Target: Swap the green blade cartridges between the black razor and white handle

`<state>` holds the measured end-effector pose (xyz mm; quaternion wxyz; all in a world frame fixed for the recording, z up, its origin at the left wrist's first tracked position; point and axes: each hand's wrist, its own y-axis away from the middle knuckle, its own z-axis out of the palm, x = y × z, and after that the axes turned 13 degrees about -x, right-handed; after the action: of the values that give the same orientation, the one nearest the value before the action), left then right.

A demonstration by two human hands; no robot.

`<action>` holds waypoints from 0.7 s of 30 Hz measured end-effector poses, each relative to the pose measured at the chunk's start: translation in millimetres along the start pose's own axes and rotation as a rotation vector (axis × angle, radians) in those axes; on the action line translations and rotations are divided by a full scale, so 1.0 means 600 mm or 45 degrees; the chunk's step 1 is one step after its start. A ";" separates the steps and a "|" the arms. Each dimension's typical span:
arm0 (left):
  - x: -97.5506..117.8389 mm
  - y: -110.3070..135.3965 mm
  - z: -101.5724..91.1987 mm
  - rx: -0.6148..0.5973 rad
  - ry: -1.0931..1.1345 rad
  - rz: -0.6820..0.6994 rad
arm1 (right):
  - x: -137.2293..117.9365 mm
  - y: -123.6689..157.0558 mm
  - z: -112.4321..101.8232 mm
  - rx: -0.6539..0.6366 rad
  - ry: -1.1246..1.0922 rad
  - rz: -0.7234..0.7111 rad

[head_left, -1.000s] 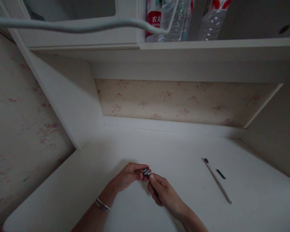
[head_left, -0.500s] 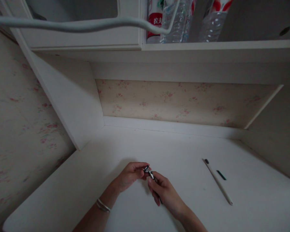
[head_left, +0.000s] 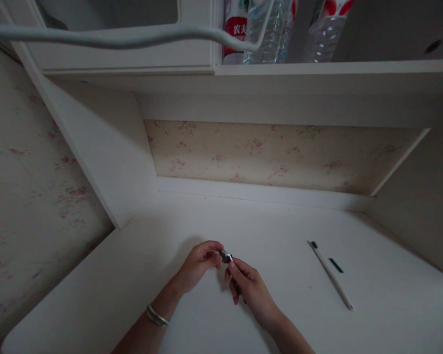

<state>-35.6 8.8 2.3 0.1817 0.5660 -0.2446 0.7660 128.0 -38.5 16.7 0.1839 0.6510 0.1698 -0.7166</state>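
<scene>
The right hand [head_left: 249, 285] has its thumb and fingers closed around a small black-and-silver tool [head_left: 228, 257], whose bright end juts out toward the gap between the two hands while a dark tip shows below the right fingers. The left hand [head_left: 197, 260] is curled, with thumb and forefinger set a little apart beside that end; the view is dim and the parts are tiny, so I cannot tell whether it is pinching the tool or only resting near it. The likeliest trouble is a slip: the piece is small and looks smooth, and if the right thumb eased off while the left fingers pushed, it could twist or drop onto the white desk [head_left: 273, 231] beneath. If the bright end has an edge, left fingertips this close could be nicked. To the right of the right hand, well apart from it, lies a pale stick [head_left: 332, 278] with a dark head at its far end, and just past that a short dark strip [head_left: 335, 265]; a wide sweep of the right arm could knock either. Beyond and above both hands, a shelf [head_left: 335, 68] carrying plastic bottles [head_left: 325, 37] would hinder a high forward reach, a side panel [head_left: 107, 147] bounds the space beyond the left hand, and a pale bar [head_left: 114, 38] crosses overhead.
</scene>
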 end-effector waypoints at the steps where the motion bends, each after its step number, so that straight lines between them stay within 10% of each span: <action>1: 0.004 0.000 0.003 0.007 -0.045 -0.008 | 0.003 -0.001 0.001 -0.013 -0.022 -0.002; 21: 0.010 -0.005 0.017 0.088 -0.520 -0.018 | 0.056 -0.016 0.004 -0.056 -0.317 -0.037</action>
<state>-27.6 5.4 11.0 0.1141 0.7171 -0.2462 0.6420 118.5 -32.7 -16.6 0.2076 0.5504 0.1708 -0.7905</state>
